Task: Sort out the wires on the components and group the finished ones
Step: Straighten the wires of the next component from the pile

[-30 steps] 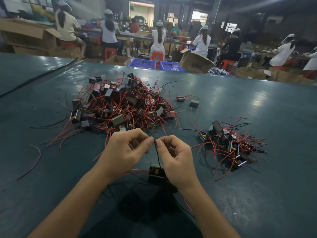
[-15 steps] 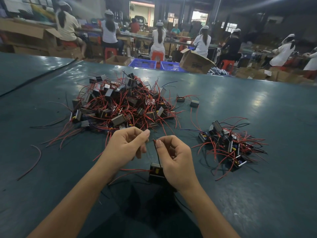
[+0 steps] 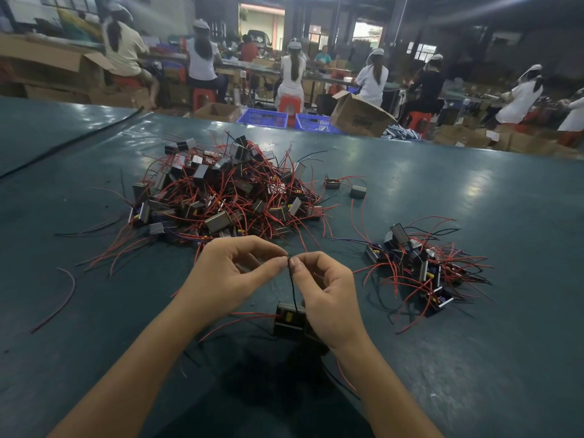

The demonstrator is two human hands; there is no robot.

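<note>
One black wire (image 3: 292, 287) pinched at its top by the left hand (image 3: 227, 275) and right hand (image 3: 330, 300), component (image 3: 288, 320) seen beneath, large pile (image 3: 221, 197) and small pile (image 3: 417, 263) laid on the table (image 3: 474, 200).

**Daylight Reaching Into a Dim Workshop Hall**

A dark teal work table (image 3: 458, 184) is stretching across the foreground, its sheen catching the overhead light. Beyond it, people in white caps (image 3: 292, 74) are sitting on red stools (image 3: 203, 96) at long benches (image 3: 249, 70). Cardboard boxes (image 3: 360, 116) and blue crates (image 3: 264, 117) are resting on the floor. Daylight is coming through an open doorway (image 3: 262, 25) and small windows (image 3: 425, 49) in the shadowed back wall.
</note>
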